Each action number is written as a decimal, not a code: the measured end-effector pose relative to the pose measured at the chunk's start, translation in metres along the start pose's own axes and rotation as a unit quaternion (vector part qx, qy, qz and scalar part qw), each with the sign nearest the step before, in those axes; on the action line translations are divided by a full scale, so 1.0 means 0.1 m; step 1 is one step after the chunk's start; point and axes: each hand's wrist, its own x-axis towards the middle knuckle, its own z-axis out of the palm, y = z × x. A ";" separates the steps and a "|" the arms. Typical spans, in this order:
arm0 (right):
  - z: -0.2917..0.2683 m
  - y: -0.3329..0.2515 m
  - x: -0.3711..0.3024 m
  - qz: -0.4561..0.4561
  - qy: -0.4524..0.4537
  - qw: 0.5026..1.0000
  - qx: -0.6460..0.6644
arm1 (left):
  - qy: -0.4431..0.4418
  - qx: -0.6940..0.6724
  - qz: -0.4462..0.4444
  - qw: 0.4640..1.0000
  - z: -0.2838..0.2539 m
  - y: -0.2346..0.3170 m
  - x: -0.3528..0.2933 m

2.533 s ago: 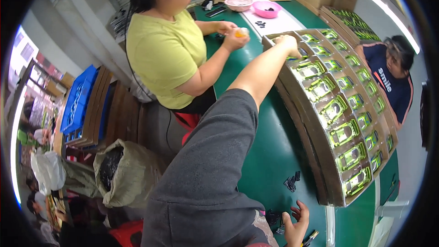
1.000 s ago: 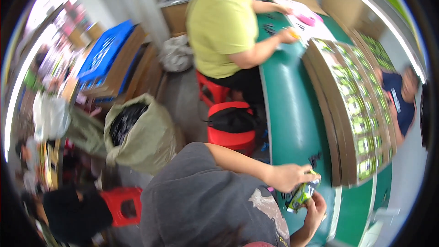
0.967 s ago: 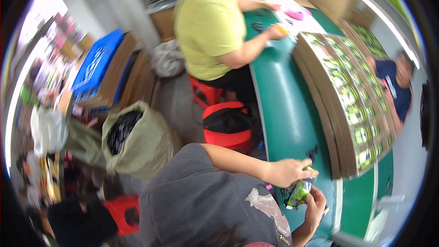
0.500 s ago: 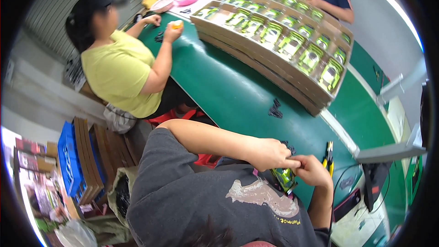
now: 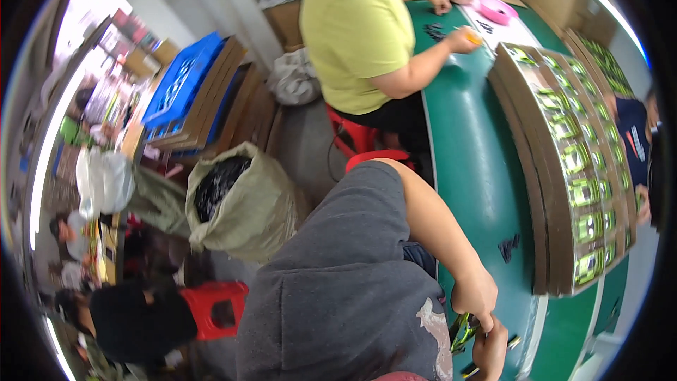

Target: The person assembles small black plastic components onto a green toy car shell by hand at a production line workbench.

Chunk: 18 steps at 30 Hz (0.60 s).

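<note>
item: green pack (image 5: 462, 329), pinched between left hand (image 5: 476, 296) and right hand (image 5: 491, 348) at tabletop (image 5: 479, 190) edge. risk: loose fingertip grip, pack likely drops to floor.

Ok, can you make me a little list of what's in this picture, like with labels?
Left hand: pinches the small shiny green packet from above
Right hand: holds the same packet from below
Table: long green table, beside the person's arm
On the table: row of brown cardboard trays filled with green packets; small dark pieces lying loose
Co-worker: person in a yellow shirt seated on a red stool at the table's far end
Floor: open greenish sack of dark bits; blue plastic crate
</note>
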 end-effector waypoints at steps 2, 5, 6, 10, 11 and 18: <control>-0.09 0.01 0.08 0.004 -0.019 0.998 -0.052 | 0.047 -0.023 0.025 0.998 0.04 -0.08 -0.04; -0.14 0.09 0.25 -0.078 0.071 0.991 -0.087 | 0.100 -0.016 -0.021 0.995 0.02 -0.11 -0.17; -0.17 0.13 0.27 -0.085 0.067 0.990 -0.090 | 0.105 -0.013 -0.027 0.994 0.02 -0.11 -0.20; -0.43 0.10 0.29 0.017 0.162 0.986 0.021 | 0.110 0.019 -0.110 0.988 -0.10 -0.03 -0.22; -0.43 0.18 0.21 0.006 0.283 0.954 0.100 | 0.119 0.037 -0.122 0.985 -0.12 0.03 -0.22; -0.02 -0.29 0.20 -0.024 0.416 0.908 -0.040 | 0.377 -0.005 -0.331 0.865 -0.23 -0.03 -0.23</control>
